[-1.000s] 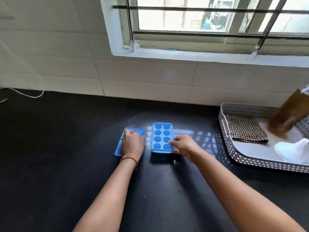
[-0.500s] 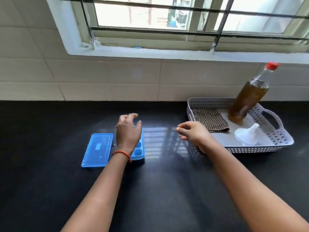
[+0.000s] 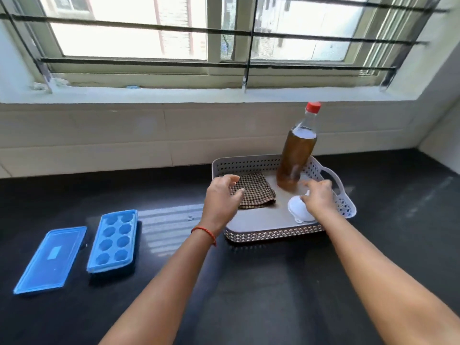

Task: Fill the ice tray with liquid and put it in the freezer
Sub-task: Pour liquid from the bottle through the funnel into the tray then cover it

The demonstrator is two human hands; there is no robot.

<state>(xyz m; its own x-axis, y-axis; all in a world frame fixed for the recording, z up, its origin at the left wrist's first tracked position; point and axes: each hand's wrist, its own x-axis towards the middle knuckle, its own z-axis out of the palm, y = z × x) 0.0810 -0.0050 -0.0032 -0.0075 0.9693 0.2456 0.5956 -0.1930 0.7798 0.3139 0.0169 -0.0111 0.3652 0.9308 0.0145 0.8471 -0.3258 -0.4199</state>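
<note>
Head cam - a person's two bare arms were stretched over a black tabletop (image 3: 249,282) toward a white perforated basket (image 3: 273,234) at centre-right.

Left grip (image 3: 221,197) hovered above the basket's left edge, partly over a brown checked cloth (image 3: 256,192) that lay folded inside. Its fingers were loosely curved and apart, w/ nothing in them. A red thread (image 3: 202,231) circled the left wrist.

Right grip (image 3: 319,195) hung over a white funnel (image 3: 295,207) lying in the basket's near-right part. Its fingers were spread apart and not clamped on anything - couldn't tell whether the tips touched the funnel.

A clear bottle (image 3: 297,155) w/ a red cap (image 3: 313,107) stood upright at the basket's back right, brown liquid up to approx. the shoulder.

The blue ice tray (image 3: 113,241) sat flat on the tabletop, well left of the basket and apart from both hands. It was uncovered, w/ eight cavities in 2 columns facing up. Its flat blue lid (image 3: 51,260) lay just beside it on the left, a narrow gap between them.

A barred window (image 3: 149,33) ran above the tiled wall at the back.
</note>
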